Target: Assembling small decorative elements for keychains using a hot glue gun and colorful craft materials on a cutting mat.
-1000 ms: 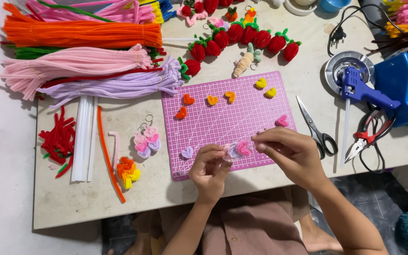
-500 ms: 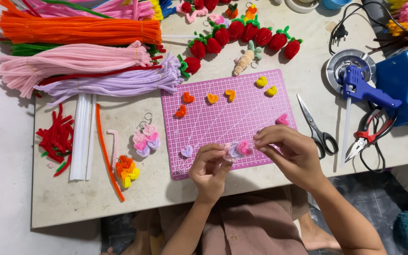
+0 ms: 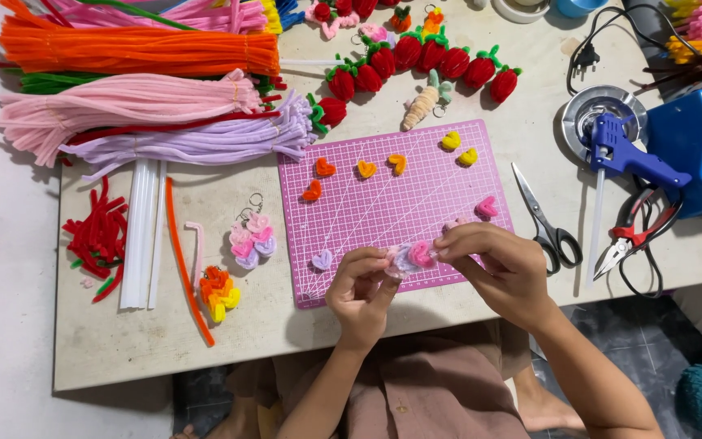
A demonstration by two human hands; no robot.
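Observation:
My left hand (image 3: 361, 294) and my right hand (image 3: 499, 268) meet over the near edge of a pink cutting mat (image 3: 383, 207). Between their fingertips they pinch a small pipe-cleaner piece made of pink and lilac hearts (image 3: 413, 257). Loose little hearts lie on the mat: a lilac one (image 3: 322, 260), a pink one (image 3: 487, 206), orange ones (image 3: 324, 167) and yellow ones (image 3: 451, 141).
Bundles of orange, pink and lilac pipe cleaners (image 3: 148, 122) lie at the far left, red strawberry shapes (image 3: 416, 57) at the back. Scissors (image 3: 548, 219), pliers (image 3: 627, 240) and a blue glue gun (image 3: 631, 158) are to the right. Finished heart charms (image 3: 252, 240) and white sticks (image 3: 141, 232) rest to the left.
Both hands stay at the mat's near edge, fingers shifting slightly on the pink and lilac heart piece. Nothing else has moved.

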